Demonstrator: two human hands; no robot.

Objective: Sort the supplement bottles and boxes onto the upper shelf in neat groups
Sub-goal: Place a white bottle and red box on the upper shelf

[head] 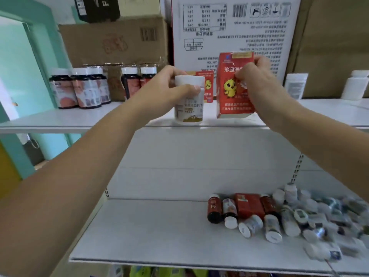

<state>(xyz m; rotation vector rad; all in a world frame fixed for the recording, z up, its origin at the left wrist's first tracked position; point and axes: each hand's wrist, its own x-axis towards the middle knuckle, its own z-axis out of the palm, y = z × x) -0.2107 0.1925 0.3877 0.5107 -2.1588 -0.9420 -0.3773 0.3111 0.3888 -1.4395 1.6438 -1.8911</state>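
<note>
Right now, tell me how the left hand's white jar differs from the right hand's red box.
The white jar is round, with a gold-printed label; the red box is flat-sided, with a yellow chick. The white jar is shorter than the red box. Both stand upright at the front of the upper shelf, gripped by left hand and right hand.

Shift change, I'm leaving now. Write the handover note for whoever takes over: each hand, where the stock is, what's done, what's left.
Left hand grips the white bottle by its cap, upright at the front edge of the upper shelf.
Right hand holds the red box upright beside it.
Done: dark bottles grouped at that shelf's left; a second red box stands further back; a lone white bottle at far right.
Left: set these two in groups, then shelve the pile of bottles and a box lying on the lower shelf.
</note>
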